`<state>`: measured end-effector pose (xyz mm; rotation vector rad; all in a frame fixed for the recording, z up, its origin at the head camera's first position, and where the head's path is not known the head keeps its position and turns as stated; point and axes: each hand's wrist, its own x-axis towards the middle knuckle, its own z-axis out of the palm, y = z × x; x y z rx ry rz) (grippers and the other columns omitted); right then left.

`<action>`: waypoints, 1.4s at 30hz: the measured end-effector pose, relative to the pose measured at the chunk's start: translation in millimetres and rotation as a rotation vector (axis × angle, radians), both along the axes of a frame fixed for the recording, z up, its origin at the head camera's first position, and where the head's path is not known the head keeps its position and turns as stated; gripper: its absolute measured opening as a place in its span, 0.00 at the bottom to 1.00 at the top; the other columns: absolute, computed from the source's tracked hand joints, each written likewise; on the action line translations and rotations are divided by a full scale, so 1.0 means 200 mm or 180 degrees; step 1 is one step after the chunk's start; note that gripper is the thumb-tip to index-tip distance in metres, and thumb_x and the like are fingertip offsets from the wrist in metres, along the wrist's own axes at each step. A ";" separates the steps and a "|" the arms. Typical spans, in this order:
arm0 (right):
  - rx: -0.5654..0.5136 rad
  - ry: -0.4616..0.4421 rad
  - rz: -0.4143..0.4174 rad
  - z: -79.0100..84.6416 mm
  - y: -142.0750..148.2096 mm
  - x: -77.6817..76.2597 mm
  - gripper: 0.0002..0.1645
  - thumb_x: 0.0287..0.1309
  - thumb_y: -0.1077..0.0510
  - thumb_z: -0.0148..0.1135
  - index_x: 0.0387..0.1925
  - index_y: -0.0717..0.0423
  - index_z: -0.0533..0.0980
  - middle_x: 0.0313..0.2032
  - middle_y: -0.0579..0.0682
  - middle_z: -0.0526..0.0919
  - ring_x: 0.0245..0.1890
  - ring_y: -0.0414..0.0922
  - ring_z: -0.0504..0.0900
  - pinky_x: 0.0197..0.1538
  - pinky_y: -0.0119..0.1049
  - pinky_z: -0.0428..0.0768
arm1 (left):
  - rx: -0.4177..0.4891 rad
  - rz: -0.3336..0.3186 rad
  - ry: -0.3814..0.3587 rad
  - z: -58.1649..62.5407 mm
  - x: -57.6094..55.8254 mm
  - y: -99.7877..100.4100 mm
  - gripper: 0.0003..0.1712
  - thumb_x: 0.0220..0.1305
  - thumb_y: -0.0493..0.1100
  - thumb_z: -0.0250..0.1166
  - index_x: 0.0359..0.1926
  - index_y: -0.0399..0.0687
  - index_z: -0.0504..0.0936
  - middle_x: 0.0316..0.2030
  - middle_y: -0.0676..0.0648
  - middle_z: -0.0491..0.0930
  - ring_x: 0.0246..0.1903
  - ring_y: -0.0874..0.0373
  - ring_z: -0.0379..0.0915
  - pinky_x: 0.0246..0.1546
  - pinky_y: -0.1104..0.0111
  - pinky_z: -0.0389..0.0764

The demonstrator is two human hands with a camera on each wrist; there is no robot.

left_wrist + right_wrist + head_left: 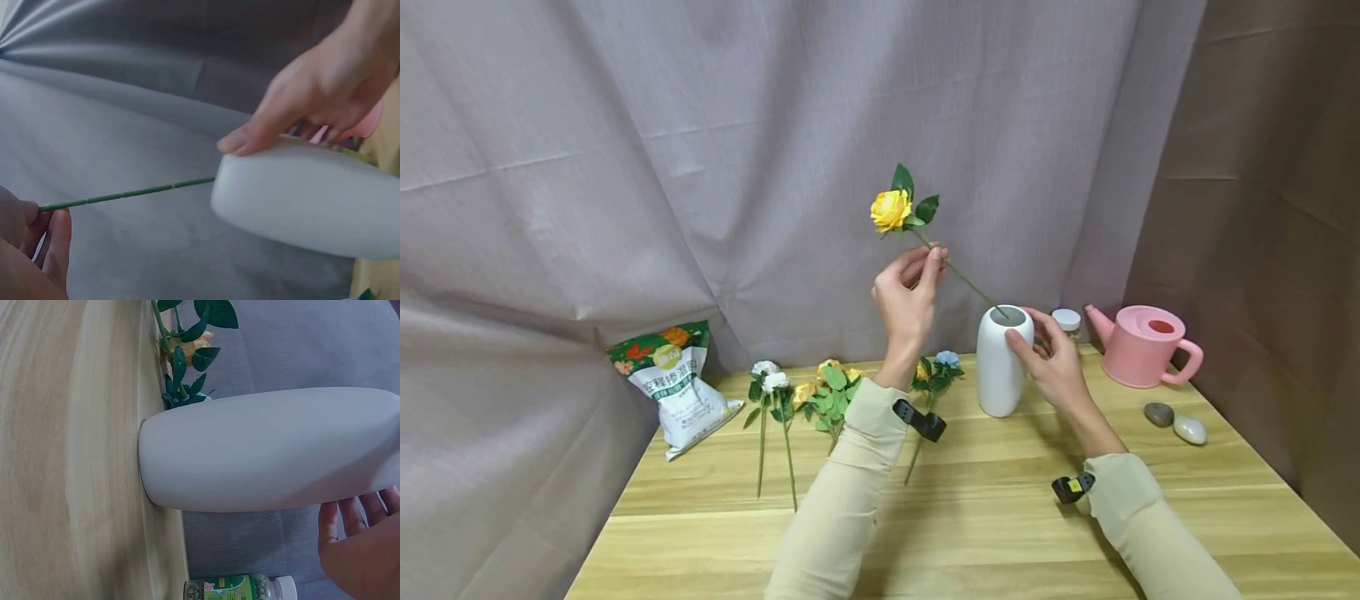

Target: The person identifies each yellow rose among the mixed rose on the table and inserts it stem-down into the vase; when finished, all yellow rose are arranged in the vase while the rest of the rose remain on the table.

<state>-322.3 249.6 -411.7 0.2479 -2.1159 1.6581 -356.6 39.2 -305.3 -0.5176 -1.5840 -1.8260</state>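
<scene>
Left hand (908, 293) pinches the rose (891, 209) by its stem, tip angled into the vase (1001, 367); right hand (1051, 357) cups the rim, steadying it upright.

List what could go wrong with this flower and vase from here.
The yellow rose leans far out of the white vase, pinched only by the left hand; let go, it may flop or lever the narrow vase over. The right hand merely steadies the rim, so a tug might tip it toward the pink watering can.
</scene>
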 end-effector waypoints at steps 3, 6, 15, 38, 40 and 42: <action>-0.0014 0.0010 -0.0007 0.00 0.00 -0.01 0.33 0.66 0.51 0.65 0.69 0.55 0.68 0.61 0.59 0.78 0.55 0.32 0.76 0.58 0.23 0.74 | -0.0311 0.0118 -0.0079 -0.04 -0.01 0.07 0.12 0.69 0.46 0.67 0.46 0.44 0.87 0.39 0.47 0.90 0.35 0.62 0.89 0.39 0.73 0.87; -0.0008 0.0024 -0.0009 0.00 0.00 -0.01 0.34 0.66 0.51 0.66 0.69 0.56 0.68 0.61 0.60 0.78 0.54 0.31 0.77 0.57 0.22 0.75 | -0.0686 0.0214 -0.0208 -0.07 -0.01 0.13 0.11 0.69 0.47 0.67 0.47 0.49 0.88 0.39 0.51 0.90 0.36 0.70 0.86 0.40 0.79 0.84; 0.0138 -0.0030 0.0000 0.01 -0.01 0.01 0.35 0.67 0.50 0.64 0.71 0.55 0.66 0.63 0.58 0.77 0.56 0.35 0.76 0.57 0.24 0.74 | -0.1540 0.0204 -0.0421 -0.16 0.00 0.24 0.09 0.69 0.46 0.66 0.47 0.55 0.89 0.40 0.56 0.90 0.37 0.74 0.84 0.38 0.84 0.81; 0.0267 -0.0038 -0.0149 -0.03 -0.01 -0.03 0.39 0.68 0.49 0.63 0.72 0.63 0.62 0.59 0.64 0.77 0.52 0.37 0.75 0.51 0.23 0.73 | -0.2340 0.0405 -0.0185 -0.23 0.02 0.20 0.08 0.67 0.45 0.67 0.42 0.53 0.91 0.37 0.57 0.90 0.38 0.70 0.85 0.38 0.83 0.81; 0.0237 -0.0063 -0.0138 0.01 -0.02 0.01 0.40 0.67 0.49 0.63 0.72 0.64 0.62 0.60 0.65 0.77 0.52 0.38 0.75 0.52 0.24 0.74 | -0.2272 0.0387 -0.0171 -0.23 0.03 0.15 0.08 0.68 0.46 0.66 0.42 0.53 0.90 0.37 0.57 0.90 0.37 0.69 0.85 0.40 0.81 0.82; 0.0211 -0.0100 -0.0140 -0.01 -0.01 -0.01 0.41 0.67 0.49 0.64 0.72 0.63 0.62 0.60 0.64 0.77 0.54 0.40 0.75 0.53 0.25 0.73 | -0.2194 0.0354 -0.0189 -0.24 0.04 0.09 0.08 0.68 0.47 0.66 0.42 0.53 0.90 0.36 0.57 0.90 0.37 0.68 0.85 0.41 0.78 0.83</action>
